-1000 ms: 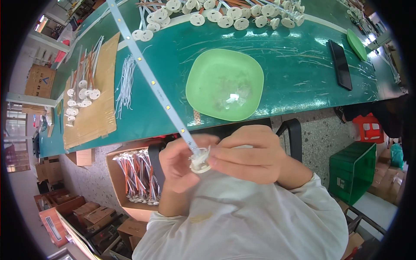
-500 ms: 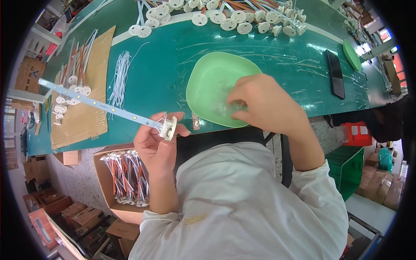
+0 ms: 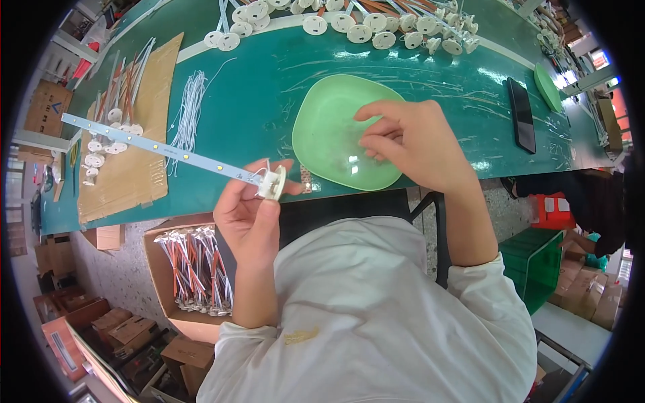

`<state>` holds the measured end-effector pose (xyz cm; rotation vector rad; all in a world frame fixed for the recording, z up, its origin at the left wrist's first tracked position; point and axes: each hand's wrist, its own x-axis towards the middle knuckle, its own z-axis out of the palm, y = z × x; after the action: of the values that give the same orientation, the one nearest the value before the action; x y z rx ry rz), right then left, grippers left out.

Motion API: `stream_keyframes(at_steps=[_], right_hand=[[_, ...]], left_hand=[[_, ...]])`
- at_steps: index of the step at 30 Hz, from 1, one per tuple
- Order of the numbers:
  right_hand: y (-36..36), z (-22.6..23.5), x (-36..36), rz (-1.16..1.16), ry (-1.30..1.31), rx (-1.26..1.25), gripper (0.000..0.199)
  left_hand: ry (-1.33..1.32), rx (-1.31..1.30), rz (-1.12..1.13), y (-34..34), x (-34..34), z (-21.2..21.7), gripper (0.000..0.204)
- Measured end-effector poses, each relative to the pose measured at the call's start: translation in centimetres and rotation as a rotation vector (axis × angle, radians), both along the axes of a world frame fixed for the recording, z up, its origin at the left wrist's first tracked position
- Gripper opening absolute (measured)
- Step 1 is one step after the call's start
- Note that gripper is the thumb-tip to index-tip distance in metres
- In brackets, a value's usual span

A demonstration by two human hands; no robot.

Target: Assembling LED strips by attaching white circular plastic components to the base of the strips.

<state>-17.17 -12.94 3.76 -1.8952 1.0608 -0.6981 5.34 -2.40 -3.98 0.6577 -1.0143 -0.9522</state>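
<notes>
My left hand is closed around the white base of an LED light strip, with thumb and fingers on its round end cap. The strip slants up to the left, and thin white wires loop beside the cap. Over the right part of a light green plate is my right hand, thumb and fingertips drawn together. Whether a small piece sits in that pinch I cannot make out. Small clear bits, blurry, lie in the plate.
White wires lie left of the plate, beside cardboard bearing more strips. Several capped strips are piled at the back. A phone lies at right. Below the table edge stands a box of bundled strips.
My right hand has risen a little from the plate's contents, and its fingers have come together. The left hand, still holding the LED strip, has shifted slightly right and away from me.
</notes>
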Motion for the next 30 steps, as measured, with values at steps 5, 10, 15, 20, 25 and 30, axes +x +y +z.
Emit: stream_keyframes(at_steps=[5,10,15,20,25,30], right_hand=[[0.4,-0.3,-0.3,-0.046,0.023,-0.140,0.007],[1.4,-0.7,-0.1,0.015,-0.174,-0.358,0.005],[6.6,-0.2,2.6,-0.101,-0.439,-0.148,0.009],[8.9,-3.3,5.6,-0.019,-0.610,-0.520,0.015],[9.4,-4.0,6.3,0.033,-0.602,-0.659,0.021],[9.7,-2.3,5.8,0.118,-0.515,-0.644,0.023]], left_hand=[[-0.030,-0.013,0.024,0.7,-0.8,0.2,0.039],[0.018,-0.001,-0.004,0.9,-1.3,0.5,0.040],[0.192,0.008,-0.026,0.7,-3.7,3.0,0.050],[0.528,-0.052,-0.245,0.5,-5.5,4.2,0.063],[0.644,-0.129,-0.304,0.6,-5.3,4.4,0.066],[0.793,-0.216,-0.421,0.5,-4.6,4.2,0.066]])
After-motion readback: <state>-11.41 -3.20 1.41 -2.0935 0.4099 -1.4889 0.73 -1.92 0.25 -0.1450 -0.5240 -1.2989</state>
